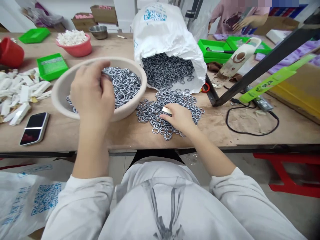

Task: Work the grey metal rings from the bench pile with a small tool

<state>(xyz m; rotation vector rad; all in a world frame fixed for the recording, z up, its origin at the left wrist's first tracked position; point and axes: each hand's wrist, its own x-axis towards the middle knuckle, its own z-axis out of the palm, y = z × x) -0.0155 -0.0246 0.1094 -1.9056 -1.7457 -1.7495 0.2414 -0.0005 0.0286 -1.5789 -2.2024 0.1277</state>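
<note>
Left hand [91, 91] pinches rings over the bowl [62, 90]; right hand [178, 118], curled, holds a white piece on grey metal rings [155, 111].

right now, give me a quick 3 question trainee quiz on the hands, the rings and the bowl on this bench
1. True or false: the left hand is over the round beige plastic bowl of grey metal rings.
2. What does the right hand rest on?
A. the black smartphone
B. the loose pile of grey metal rings on the wooden table
C. the red plastic bowl of white pieces
3. Fill in: more rings spill from the open mouth of the white ____ lying on its side.

Key: 1 true; 2 B; 3 sack
</note>
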